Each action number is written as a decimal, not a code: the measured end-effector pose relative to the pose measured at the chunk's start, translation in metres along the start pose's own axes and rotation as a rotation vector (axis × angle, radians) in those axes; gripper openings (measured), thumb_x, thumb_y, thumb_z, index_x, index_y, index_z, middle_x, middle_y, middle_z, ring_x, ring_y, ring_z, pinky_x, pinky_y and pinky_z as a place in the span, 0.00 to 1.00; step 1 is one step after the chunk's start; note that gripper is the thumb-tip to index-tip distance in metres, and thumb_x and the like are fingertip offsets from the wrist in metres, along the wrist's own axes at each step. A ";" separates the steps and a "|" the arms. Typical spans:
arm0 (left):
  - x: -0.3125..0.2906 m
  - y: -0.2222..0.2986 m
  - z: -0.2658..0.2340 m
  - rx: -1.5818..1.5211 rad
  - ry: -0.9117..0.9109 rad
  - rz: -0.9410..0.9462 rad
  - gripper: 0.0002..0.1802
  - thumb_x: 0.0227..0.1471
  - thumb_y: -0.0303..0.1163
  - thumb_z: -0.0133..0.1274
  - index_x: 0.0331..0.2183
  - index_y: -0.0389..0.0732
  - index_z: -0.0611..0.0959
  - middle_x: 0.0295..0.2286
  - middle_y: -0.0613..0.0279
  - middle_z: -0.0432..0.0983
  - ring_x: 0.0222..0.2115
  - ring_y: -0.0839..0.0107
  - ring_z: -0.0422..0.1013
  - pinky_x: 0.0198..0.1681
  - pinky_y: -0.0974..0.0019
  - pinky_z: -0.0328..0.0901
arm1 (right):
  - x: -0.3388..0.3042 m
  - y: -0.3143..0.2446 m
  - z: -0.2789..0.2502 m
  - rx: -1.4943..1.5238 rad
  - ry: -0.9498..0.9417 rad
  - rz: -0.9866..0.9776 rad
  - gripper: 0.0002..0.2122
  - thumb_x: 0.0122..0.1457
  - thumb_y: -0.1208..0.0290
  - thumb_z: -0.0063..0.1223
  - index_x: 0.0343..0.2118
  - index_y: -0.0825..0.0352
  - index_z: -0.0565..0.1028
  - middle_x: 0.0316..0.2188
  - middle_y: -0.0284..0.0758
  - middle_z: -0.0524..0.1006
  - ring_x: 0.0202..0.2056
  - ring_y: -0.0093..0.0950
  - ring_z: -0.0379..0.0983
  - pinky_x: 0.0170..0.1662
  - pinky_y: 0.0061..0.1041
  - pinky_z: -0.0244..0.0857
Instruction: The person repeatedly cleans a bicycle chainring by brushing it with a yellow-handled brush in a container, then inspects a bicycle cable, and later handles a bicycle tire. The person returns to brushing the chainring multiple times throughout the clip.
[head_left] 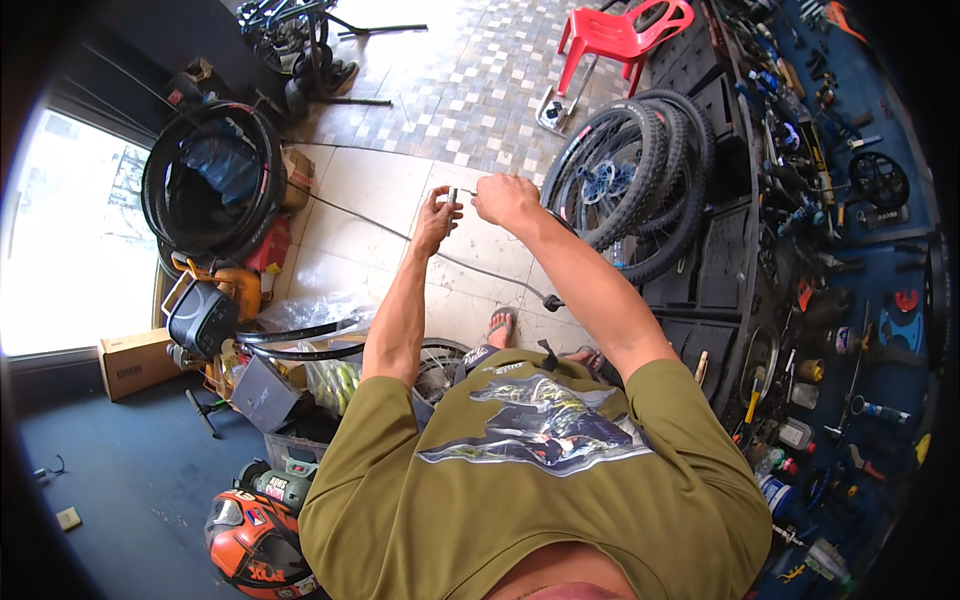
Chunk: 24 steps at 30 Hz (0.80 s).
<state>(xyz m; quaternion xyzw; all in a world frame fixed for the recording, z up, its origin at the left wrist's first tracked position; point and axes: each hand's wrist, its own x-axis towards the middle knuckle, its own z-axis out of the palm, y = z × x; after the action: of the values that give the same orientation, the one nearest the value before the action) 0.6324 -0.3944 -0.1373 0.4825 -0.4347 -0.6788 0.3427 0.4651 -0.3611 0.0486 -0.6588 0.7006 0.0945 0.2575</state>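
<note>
Holding a thin grey cable (400, 236) out in front of the chest, both hands raised over the pale tiled floor (370, 185). Left hand (436, 218) pinched shut around a small dark cylindrical end piece (452, 195) at the cable's near end, fingertips closed on it, thumb uppermost. Right hand (505, 198) clenched just beside the left, fingers curled over the same cable end; whether fingers touch the end piece itself cannot be told. Running from the hands leftward along the floor toward the stacked tyres (210, 180) by the bright doorway. Looping also downward from the hands to a small black fitting (552, 301) near the right forearm.

Surroundings:
- Bicycle wheels with knobby tyres (640, 170) leaning against black shelving (715, 250), just right of the right hand.
- Red plastic chair (615, 35) farther back on the checkered tiles.
- Blue tool wall (860, 230) on the far right, hung with hand tools and parts.
- Bare rim (300, 340) and a clear plastic bag (315, 312) lying left of the left forearm.
- Orange helmet (255, 545) at lower left, beside a cardboard box (135, 362).
- Sandalled foot (498, 326) visible below the hands, above the olive shirt (530, 500).
</note>
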 end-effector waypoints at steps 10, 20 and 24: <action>0.021 -0.017 -0.014 0.569 0.189 0.435 0.20 0.50 0.30 0.61 0.48 0.48 0.80 0.34 0.59 0.80 0.30 0.63 0.73 0.36 0.61 0.69 | 0.001 0.002 -0.014 0.100 -0.111 -0.003 0.19 0.61 0.51 0.50 0.43 0.60 0.82 0.46 0.41 0.80 0.49 0.41 0.76 0.52 0.39 0.69; -0.004 0.010 -0.006 0.699 0.253 0.630 0.16 0.48 0.15 0.54 0.37 0.45 0.83 0.43 0.53 0.79 0.48 0.54 0.73 0.50 0.56 0.67 | -0.026 -0.007 -0.029 0.013 -0.088 0.008 0.16 0.61 0.58 0.52 0.47 0.61 0.80 0.50 0.37 0.78 0.52 0.36 0.75 0.52 0.33 0.70; -0.009 0.011 -0.005 0.708 0.210 0.601 0.19 0.46 0.13 0.52 0.38 0.44 0.84 0.45 0.56 0.78 0.49 0.56 0.72 0.53 0.58 0.65 | -0.025 -0.016 -0.020 -0.005 -0.069 -0.048 0.18 0.62 0.55 0.51 0.46 0.62 0.80 0.48 0.41 0.79 0.51 0.38 0.75 0.53 0.35 0.69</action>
<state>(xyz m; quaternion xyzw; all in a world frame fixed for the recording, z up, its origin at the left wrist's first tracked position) 0.6405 -0.3922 -0.1250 0.4884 -0.7226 -0.3072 0.3806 0.4762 -0.3508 0.0812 -0.6723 0.6752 0.1126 0.2820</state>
